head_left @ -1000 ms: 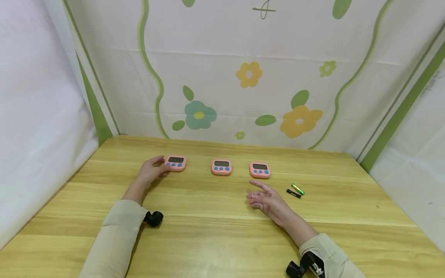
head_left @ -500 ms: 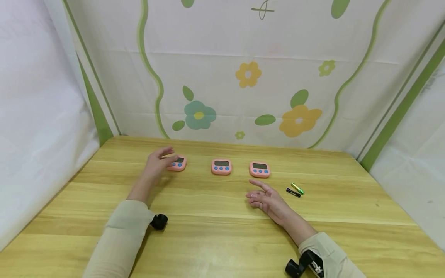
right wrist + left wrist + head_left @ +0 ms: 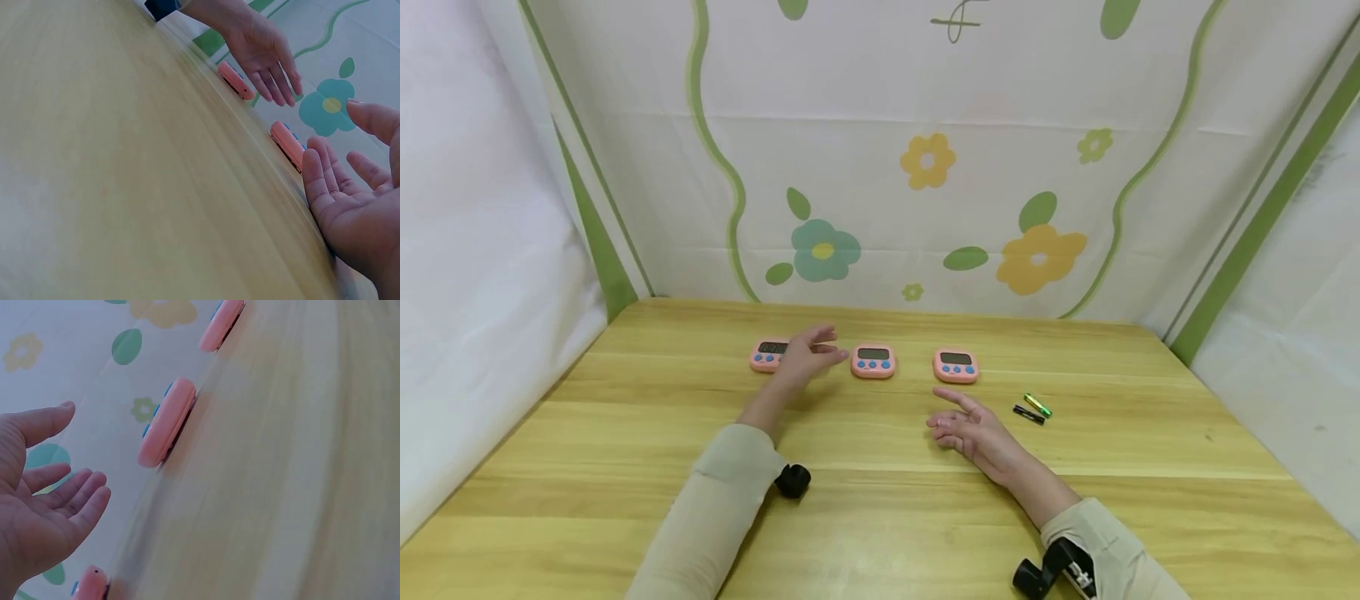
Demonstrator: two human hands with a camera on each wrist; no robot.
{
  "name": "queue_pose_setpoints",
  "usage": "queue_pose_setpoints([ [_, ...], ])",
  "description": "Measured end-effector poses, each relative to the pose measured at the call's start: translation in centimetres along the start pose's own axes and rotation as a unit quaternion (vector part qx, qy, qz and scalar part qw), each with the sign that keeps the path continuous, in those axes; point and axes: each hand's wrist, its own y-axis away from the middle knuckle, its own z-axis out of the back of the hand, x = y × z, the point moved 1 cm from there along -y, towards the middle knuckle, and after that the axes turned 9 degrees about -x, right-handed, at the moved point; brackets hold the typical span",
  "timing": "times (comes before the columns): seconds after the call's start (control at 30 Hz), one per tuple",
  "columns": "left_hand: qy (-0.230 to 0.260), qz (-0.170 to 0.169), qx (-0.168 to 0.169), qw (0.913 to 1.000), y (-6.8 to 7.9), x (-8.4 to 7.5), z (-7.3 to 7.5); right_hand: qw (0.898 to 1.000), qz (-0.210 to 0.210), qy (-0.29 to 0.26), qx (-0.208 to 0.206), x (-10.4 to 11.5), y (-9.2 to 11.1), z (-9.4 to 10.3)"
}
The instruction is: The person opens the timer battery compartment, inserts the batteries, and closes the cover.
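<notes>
Three pink digital timers with blue buttons stand in a row on the wooden table. The left timer (image 3: pixel 766 357) shows digits and is partly covered by my left hand (image 3: pixel 805 357). That hand hovers between the left timer and the middle timer (image 3: pixel 873 362), fingers loosely spread and holding nothing; in the left wrist view a gap separates it from the middle timer (image 3: pixel 167 423). The screens of the middle timer and the right timer (image 3: pixel 956 367) look blank. My right hand (image 3: pixel 977 435) rests on the table below the right timer, its fingers relaxed and nothing in them.
A green battery (image 3: pixel 1037 406) and a black battery (image 3: pixel 1028 414) lie to the right of my right hand. Behind the table (image 3: pixel 880 517) hangs a white cloth (image 3: pixel 865 167) printed with flowers, and more cloth closes off both sides.
My left hand has lifted from the left timer and moved right, toward the middle one. The right hand has stayed in place, and the head view has shifted slightly.
</notes>
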Motion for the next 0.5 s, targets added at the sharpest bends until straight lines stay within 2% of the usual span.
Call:
queue_pose_setpoints([
  [0.17, -0.003, 0.004, 0.012, 0.9999, -0.7, 1.1, -0.9, 1.000, -0.003, -0.002, -0.007, -0.1, -0.1, -0.1],
  [0.37, 0.010, -0.002, 0.031, 0.9995, -0.8, 1.8, -1.9, 1.000, 0.002, -0.002, -0.002, -0.3, 0.0, -0.1],
  [0.5, -0.009, -0.009, 0.039, 0.9992, -1.0, 2.3, -2.1, 1.000, -0.001, 0.001, -0.006, -0.3, 0.0, -0.3],
])
